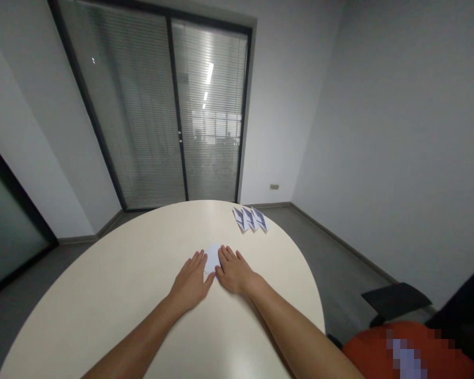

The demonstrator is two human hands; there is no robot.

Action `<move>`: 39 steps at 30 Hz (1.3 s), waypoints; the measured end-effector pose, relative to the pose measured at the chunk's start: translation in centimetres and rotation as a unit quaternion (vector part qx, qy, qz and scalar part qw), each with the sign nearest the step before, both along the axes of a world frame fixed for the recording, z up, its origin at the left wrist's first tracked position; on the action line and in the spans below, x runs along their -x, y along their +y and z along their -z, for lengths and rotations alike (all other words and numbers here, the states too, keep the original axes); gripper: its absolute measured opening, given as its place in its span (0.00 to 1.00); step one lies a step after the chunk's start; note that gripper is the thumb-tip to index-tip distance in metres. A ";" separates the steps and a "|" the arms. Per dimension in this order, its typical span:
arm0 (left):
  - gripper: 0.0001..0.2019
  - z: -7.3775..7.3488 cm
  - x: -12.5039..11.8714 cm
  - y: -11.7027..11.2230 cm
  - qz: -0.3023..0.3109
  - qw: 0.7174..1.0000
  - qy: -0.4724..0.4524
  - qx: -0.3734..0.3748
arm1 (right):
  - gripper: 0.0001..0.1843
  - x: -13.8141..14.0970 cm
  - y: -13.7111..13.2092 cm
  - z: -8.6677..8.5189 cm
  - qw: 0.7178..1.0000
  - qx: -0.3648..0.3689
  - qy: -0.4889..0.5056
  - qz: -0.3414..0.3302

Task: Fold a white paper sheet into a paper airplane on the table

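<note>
A small white sheet of paper (212,253) lies on the cream round table (114,284). My left hand (190,281) lies flat with fingers stretched out, its thumb and fingertips on the paper's left edge. My right hand (233,269) also lies flat and open, pressing on the paper's right side. The two thumbs nearly meet below the sheet. Most of the paper is covered by my hands.
Three folded paper pieces with dark blue print (250,219) lie in a row near the table's far right edge. A black chair armrest (395,297) and an orange seat (379,347) are at the lower right. Glass doors with blinds (161,116) stand behind the table.
</note>
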State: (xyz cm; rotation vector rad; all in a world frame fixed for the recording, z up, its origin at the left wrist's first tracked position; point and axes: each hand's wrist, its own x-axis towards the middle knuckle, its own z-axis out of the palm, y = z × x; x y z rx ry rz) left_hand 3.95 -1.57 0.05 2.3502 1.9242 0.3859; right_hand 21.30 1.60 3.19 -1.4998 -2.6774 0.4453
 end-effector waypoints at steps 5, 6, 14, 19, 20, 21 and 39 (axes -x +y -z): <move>0.32 0.0 -0.1 0.0 -0.003 1.000 -0.011 0.002 | 0.37 1.1 2.2 0.3 1.000 0.002 -0.003 -0.011; 0.32 0.0 0.0 0.0 -0.002 1.000 -0.014 -0.003 | 0.37 1.3 2.5 0.3 1.000 0.000 -0.004 -0.011; 0.31 0.4 0.1 0.0 0.000 1.000 0.012 -0.022 | 0.37 1.5 3.0 0.8 0.999 -0.032 0.002 -0.023; 0.29 0.8 0.3 0.2 -0.004 0.999 0.043 -0.026 | 0.38 1.0 2.4 1.3 0.998 -0.050 0.040 -0.019; 0.29 0.9 0.3 0.3 -0.004 0.999 0.044 -0.031 | 0.38 1.0 2.2 1.3 0.998 -0.045 0.039 -0.017; 0.28 1.0 0.3 0.4 -0.004 0.998 0.044 -0.036 | 0.39 1.0 1.9 1.2 0.999 -0.038 0.035 -0.016; 0.28 0.9 0.6 0.5 -0.001 0.999 0.033 -0.027 | 0.40 1.6 2.9 0.7 0.999 -0.011 0.004 -0.034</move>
